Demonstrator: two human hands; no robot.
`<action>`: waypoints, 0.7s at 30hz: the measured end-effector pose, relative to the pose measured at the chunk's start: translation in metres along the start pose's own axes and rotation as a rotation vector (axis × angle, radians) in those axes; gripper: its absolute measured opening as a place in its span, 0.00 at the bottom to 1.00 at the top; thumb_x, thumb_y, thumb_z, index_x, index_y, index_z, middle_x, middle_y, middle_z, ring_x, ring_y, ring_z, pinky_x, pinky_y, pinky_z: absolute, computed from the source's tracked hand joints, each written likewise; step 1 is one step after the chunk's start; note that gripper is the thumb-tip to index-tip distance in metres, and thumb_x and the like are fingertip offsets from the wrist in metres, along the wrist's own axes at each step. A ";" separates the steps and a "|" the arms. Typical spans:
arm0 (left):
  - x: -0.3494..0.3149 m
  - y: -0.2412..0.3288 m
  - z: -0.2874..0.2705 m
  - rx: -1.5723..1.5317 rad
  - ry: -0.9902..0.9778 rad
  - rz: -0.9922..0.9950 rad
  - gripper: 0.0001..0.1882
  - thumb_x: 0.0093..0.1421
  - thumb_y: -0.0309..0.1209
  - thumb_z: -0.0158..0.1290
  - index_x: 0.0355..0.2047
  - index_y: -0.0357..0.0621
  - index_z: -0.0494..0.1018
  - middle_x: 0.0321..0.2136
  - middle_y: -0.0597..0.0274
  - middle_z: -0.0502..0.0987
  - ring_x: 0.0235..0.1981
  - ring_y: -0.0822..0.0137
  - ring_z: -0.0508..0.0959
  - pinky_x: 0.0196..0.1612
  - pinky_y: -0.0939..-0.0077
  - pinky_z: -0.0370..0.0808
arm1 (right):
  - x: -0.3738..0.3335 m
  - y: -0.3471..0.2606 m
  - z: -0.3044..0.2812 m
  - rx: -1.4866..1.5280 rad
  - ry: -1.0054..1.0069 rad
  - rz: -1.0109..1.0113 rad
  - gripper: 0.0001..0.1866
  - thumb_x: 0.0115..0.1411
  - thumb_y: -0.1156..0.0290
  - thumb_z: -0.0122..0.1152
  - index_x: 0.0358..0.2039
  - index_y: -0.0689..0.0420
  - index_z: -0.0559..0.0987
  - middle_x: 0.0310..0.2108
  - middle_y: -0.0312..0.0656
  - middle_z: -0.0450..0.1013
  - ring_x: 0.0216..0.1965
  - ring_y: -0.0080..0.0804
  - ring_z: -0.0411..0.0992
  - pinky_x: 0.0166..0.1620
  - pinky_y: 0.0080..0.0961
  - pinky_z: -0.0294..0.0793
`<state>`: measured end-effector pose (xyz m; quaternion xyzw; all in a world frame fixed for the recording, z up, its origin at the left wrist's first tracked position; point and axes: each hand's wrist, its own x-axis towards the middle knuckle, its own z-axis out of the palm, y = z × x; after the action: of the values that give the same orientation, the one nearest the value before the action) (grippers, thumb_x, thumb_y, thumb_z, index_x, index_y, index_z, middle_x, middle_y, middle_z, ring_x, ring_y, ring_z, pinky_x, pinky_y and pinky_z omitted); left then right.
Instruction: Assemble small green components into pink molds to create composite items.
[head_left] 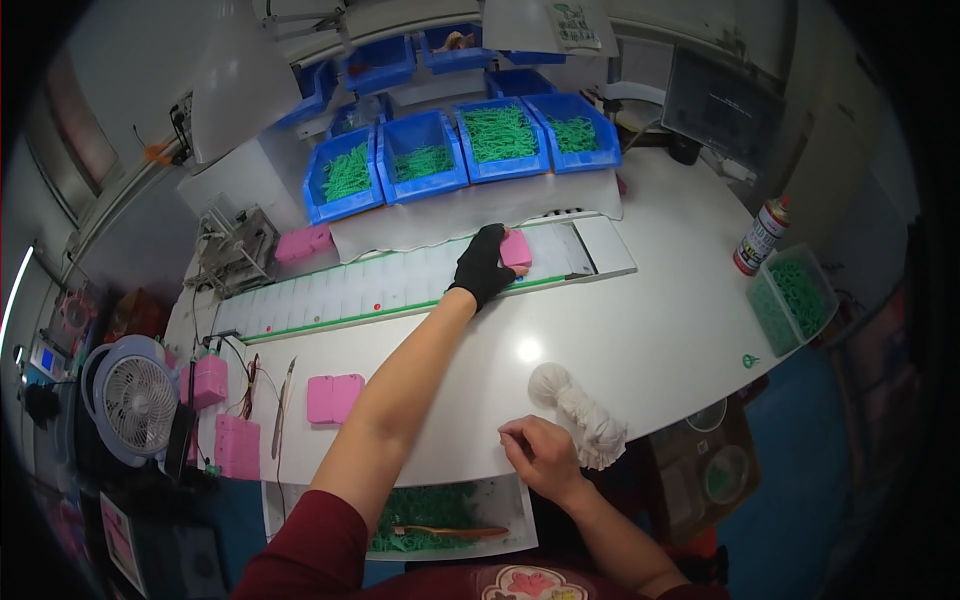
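My left hand point(483, 266), in a black glove with bare fingertips, is closed around a pink block point(515, 249). It holds the block at the right part of a long white track with a green edge point(350, 300). Bare and loosely curled, my right hand point(545, 458) rests over the front edge of the table, with nothing visible in it. Just beyond it lies a bundled white cloth point(580, 412). A pair of pink blocks point(335, 399) sits on the table left of my left forearm.
Blue bins point(420, 170) of green parts stand behind the track. On the right are a spray can point(762, 236) and a clear tub point(795, 300) of green pieces. Tweezers point(284, 405), more pink blocks point(238, 446) and a fan point(135, 400) are at left. Below, an open drawer point(515, 520) holds green bits and a brush.
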<state>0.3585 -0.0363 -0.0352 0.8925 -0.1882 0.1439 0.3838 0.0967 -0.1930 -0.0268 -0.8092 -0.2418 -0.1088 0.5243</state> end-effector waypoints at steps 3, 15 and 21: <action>-0.019 0.001 -0.017 0.026 0.115 0.028 0.40 0.46 0.41 0.68 0.54 0.36 0.63 0.53 0.47 0.68 0.56 0.51 0.69 0.58 0.64 0.66 | 0.001 0.003 0.002 0.016 0.020 -0.005 0.04 0.55 0.78 0.61 0.32 0.60 0.77 0.25 0.42 0.74 0.20 0.32 0.72 0.25 0.27 0.71; -0.181 0.019 -0.213 0.663 -0.699 -0.199 0.49 0.34 0.60 0.68 0.50 0.37 0.69 0.52 0.46 0.68 0.57 0.48 0.65 0.59 0.60 0.64 | 0.001 0.006 0.008 0.048 0.029 0.006 0.03 0.57 0.76 0.60 0.32 0.61 0.77 0.23 0.41 0.74 0.20 0.28 0.73 0.25 0.23 0.71; -0.243 0.031 -0.204 0.299 -0.203 -0.011 0.47 0.35 0.39 0.73 0.55 0.42 0.64 0.54 0.51 0.66 0.56 0.49 0.68 0.58 0.62 0.67 | -0.003 0.002 0.011 0.135 0.005 0.097 0.04 0.59 0.75 0.59 0.32 0.62 0.77 0.25 0.41 0.76 0.22 0.24 0.74 0.27 0.20 0.72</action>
<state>0.1063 0.1492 0.0223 0.9506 -0.1976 0.0772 0.2268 0.0950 -0.1850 -0.0344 -0.7825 -0.2079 -0.0687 0.5829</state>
